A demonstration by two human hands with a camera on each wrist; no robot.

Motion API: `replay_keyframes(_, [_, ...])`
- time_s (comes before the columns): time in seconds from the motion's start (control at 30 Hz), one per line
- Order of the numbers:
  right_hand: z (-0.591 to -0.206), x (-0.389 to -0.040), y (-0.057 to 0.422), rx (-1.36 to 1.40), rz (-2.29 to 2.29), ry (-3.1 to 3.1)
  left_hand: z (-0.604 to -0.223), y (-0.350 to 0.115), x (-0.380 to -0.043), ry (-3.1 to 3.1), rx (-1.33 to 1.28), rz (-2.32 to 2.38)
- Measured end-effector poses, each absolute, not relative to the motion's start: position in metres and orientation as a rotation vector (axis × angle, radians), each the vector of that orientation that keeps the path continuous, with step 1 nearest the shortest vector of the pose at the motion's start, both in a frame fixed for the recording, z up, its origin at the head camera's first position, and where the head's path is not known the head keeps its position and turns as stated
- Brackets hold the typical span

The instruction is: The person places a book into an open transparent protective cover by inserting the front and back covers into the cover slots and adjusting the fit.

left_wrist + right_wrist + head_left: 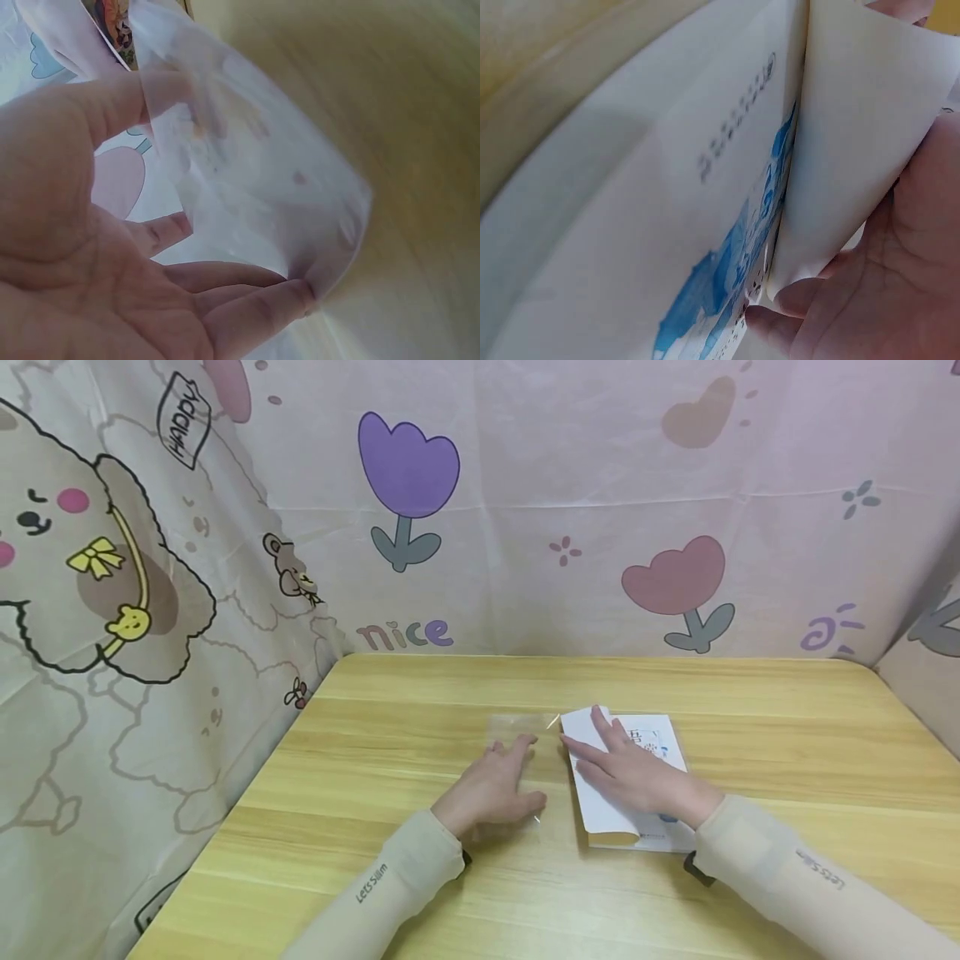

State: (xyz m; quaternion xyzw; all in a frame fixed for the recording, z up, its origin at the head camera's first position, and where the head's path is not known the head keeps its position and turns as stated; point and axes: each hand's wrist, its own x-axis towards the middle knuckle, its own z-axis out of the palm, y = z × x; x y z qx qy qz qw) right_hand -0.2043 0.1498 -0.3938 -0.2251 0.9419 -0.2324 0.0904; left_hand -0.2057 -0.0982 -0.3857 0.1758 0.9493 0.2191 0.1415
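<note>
A white paperback book (681, 837) with blue artwork and dark characters lies right of centre on the table. Its white flap (594, 793) is folded over part of the front. My right hand (637, 777) rests across this flap with its fingers spread and fairly straight. In the right wrist view, the flap (855, 127) stands at an angle to the printed cover (630, 247). To the left, my left hand (491, 785) touches a clear plastic sheet (517, 724), its thumb and fingers wide apart. The sheet (255, 165) curves up between them in the left wrist view.
A wood-grain table (360, 743) spreads under everything. Behind it hangs a pale printed cloth (517, 585) with flowers, and another cloth side (247, 710) closes off the left. Dark bands (699, 868) show near the sleeves.
</note>
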Motion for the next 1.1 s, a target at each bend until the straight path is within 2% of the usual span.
replay_keyframes(0.27, [-0.394, -0.204, 0.153, -0.704, -0.720, 2.783, -0.383, -0.102, -0.207, 2.651, 0.480, 0.746])
replay_keyframes(0.67, [-0.390, -0.206, 0.159, -0.651, -0.713, 2.735, -0.385, -0.103, -0.208, 2.628, 0.486, 0.698])
replay_keyframes(1.1, [-0.390, -0.208, 0.160, -0.720, -0.735, 2.760, -0.382, -0.106, -0.208, 2.630, 0.479, 0.695])
